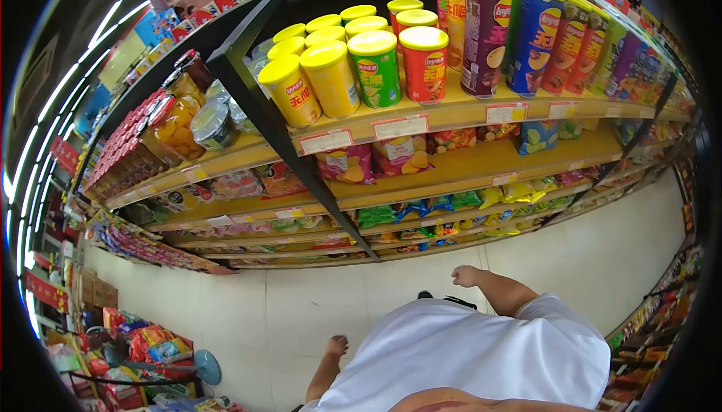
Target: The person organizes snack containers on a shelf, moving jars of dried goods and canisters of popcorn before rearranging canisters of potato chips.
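Observation:
My left hand [338, 346] hangs low at the left of my white shirt, its fingers curled with nothing visible in them. Out in front of my body, over the pale floor, my right hand [465, 276] is closed like a loose fist, also with nothing to be seen in it. Both hands are apart from the shelves. On the top shelf stand short chip canisters with yellow lids, among them a green canister [375, 74] and a red canister [423, 70]. Taller canisters follow to the right, including a purple canister [485, 40] and a blue canister [534, 40].
A black upright [289, 137] divides the shelving. Left of it are jars of fruit [177, 130] and plastic tubs [213, 125]. Lower shelves hold chip bags [401, 158]. Bagged goods [150, 344] fill a display at lower left, and more shelving [658, 322] runs along the right.

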Motion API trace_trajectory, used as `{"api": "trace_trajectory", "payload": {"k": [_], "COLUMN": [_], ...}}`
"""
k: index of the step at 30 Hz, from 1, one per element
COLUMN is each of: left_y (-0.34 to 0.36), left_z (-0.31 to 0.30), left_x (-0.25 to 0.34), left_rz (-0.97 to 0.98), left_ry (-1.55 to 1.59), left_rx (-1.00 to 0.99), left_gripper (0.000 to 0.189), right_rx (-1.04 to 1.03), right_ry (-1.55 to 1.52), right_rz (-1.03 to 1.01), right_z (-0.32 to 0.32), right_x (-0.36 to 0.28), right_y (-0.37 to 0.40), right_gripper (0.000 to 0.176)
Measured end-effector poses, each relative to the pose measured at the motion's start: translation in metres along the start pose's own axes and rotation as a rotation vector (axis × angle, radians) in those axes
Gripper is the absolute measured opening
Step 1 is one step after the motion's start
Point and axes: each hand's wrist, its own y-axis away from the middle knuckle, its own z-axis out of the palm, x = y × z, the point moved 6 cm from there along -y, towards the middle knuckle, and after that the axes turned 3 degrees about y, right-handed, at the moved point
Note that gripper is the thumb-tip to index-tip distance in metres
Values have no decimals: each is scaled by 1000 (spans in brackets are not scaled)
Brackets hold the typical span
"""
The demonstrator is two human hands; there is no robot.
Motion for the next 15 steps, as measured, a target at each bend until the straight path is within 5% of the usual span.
{"api": "trace_trajectory", "payload": {"k": [1,6,10,14,15], "left_y": [-5,-19,-21,-29,-32], "left_z": [15,81,83,71,66], "left_x": [26,141,171,168,156], "left_rz": [224,353,326,166,105], "left_ry": [-200,-101,-80,-123,-154], "left_rx": [-55,-166,-181,-159,-150], "left_gripper": [33,40,40,42,43], "right_rx": [21,111,116,-126,-278], "right_ry": [-49,-272,-235,-97,163], "right_rz": [-32,-162,-125,116,-18], "right_z": [-15,-65,-29,36,60], "right_x": [-16,-64,-11,89,111], "right_y": [-13,-27,-20,19,20], "right_gripper": [44,40,42,46,51]}}
